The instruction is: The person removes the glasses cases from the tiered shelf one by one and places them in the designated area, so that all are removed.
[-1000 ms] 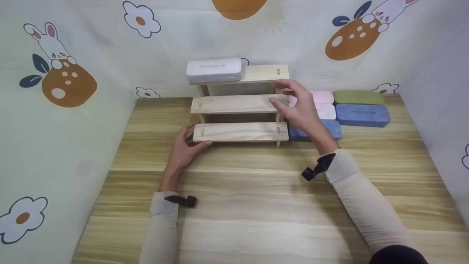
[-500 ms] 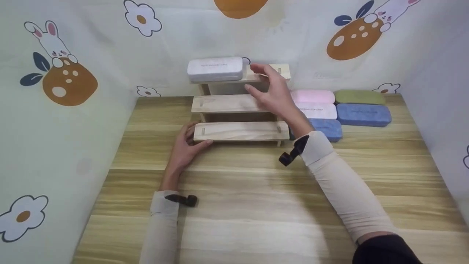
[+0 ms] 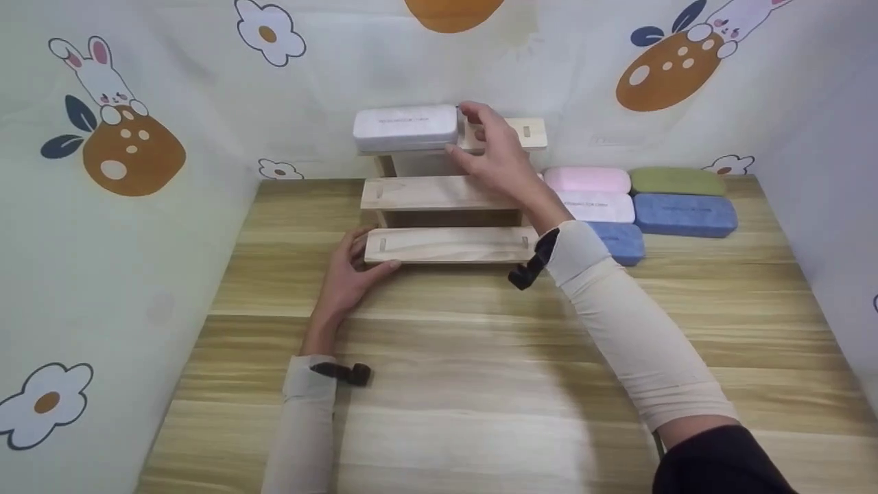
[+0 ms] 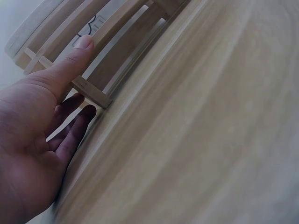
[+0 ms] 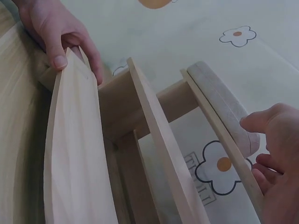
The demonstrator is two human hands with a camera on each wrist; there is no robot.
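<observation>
A three-step wooden display stand [image 3: 449, 245] stands against the back wall. My left hand [image 3: 346, 278] grips the left end of its lowest step, thumb along the front edge and fingers behind; the left wrist view shows this thumb and the fingers around the end. On the left half of the top step lies a pale grey glasses case [image 3: 405, 128]. My right hand [image 3: 501, 154] pinches the right end of this case, thumb at the front corner and index finger at the back. In the right wrist view the thumb touches the case [image 5: 222, 105]; the index fingertip is hidden.
Right of the stand, several more glasses cases lie grouped on the wood-grain table [image 3: 439, 384]: pink [image 3: 588, 180], white [image 3: 597, 207], green [image 3: 678, 182], a blue one [image 3: 686, 214] and another blue one [image 3: 624, 241]. Patterned walls [image 3: 206, 89] close off the back and sides.
My right hand has moved left and up from beside the middle step to the right end of the pale grey case. The left hand keeps its place on the lowest step.
</observation>
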